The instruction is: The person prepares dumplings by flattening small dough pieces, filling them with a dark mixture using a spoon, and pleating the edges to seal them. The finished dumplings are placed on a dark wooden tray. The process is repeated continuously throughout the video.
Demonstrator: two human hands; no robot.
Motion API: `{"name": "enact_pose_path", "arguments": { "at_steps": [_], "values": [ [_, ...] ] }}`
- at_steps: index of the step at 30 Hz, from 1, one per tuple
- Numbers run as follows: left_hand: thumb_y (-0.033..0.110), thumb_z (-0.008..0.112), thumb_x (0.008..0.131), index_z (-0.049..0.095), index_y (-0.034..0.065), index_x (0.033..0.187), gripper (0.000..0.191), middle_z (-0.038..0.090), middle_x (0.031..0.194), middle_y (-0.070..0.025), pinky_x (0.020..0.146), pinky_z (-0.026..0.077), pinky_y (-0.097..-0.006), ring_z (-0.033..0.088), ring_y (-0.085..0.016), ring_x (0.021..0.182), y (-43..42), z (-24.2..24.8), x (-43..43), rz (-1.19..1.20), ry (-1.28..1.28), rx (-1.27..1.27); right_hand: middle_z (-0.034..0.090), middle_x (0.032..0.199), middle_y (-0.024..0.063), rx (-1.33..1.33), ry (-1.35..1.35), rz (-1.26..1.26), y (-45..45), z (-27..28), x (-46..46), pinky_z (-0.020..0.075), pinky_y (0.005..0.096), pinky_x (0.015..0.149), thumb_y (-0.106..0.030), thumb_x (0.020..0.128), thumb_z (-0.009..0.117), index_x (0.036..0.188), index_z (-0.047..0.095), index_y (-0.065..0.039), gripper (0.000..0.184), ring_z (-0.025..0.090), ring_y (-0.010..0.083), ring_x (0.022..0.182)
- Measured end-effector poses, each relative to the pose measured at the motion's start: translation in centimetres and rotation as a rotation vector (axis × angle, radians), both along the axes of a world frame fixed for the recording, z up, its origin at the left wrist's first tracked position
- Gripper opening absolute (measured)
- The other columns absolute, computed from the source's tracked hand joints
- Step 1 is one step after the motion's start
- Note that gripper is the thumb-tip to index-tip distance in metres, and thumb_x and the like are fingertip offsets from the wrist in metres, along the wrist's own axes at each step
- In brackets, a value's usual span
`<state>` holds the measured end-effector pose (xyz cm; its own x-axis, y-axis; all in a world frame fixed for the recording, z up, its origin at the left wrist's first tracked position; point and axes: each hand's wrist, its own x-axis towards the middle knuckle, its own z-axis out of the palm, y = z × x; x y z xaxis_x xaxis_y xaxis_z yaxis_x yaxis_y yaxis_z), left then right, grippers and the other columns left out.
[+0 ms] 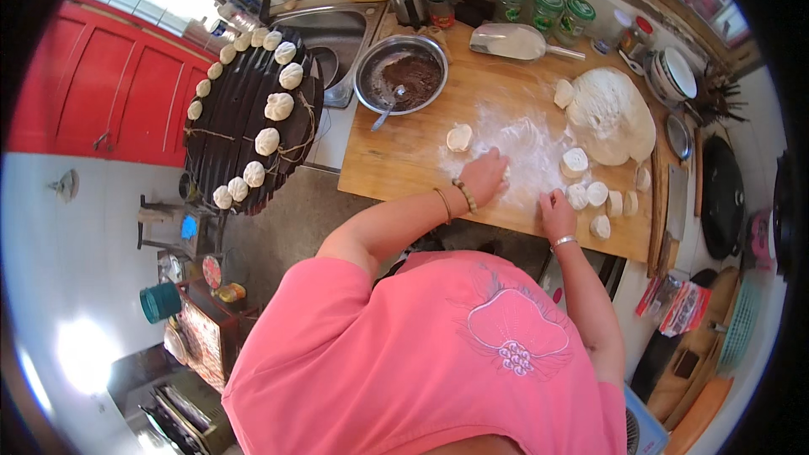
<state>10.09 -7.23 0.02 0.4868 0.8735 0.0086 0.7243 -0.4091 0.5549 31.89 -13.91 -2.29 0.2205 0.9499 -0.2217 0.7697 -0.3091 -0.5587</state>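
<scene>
My left hand (485, 177) lies palm down on the floured wooden board (392, 158), over a piece of dough that shows only at its fingers' edge. Just beyond it rests a flattened dough round (459, 138). My right hand (557, 215) is curled at the board's near edge; whether it holds anything is hidden. Several cut dough pieces (574, 162) lie beside and beyond it, dusted with flour. A large dough mass (610, 117) sits at the back right. At the back left stands a metal bowl (440, 93) of dark brown filling with a spoon (384, 115) in it.
Left of the board, filled buns (267, 141) ring a dark slatted round tray (234, 120) by the sink (354, 25). A metal scoop of flour (509, 42) and green-lidded jars (547, 9) stand behind. A cleaver (677, 202) and wooden sticks (657, 202) lie along the right side.
</scene>
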Motion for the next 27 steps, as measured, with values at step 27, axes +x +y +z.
{"name": "enact_pose_path", "arguments": {
  "at_steps": [27],
  "values": [
    [0.019, 0.072, 0.077, 0.057, 0.0044, 0.110, 0.040, 0.056, 0.102, -0.0123, 0.080, 0.048, -0.0369, 0.056, -0.026, 0.094, -3.2, 14.6, -25.2, 0.231, -0.385, 0.075, 0.061, 0.071, 0.0158, 0.056, -0.193, -0.048, 0.2, -1.0, -1.0, 0.0455, 0.0434, 0.063, -0.038, 0.087, 0.056, 0.080, 0.053, -0.005, 0.034, 0.059, 0.0350, 0.067]
  ]
}}
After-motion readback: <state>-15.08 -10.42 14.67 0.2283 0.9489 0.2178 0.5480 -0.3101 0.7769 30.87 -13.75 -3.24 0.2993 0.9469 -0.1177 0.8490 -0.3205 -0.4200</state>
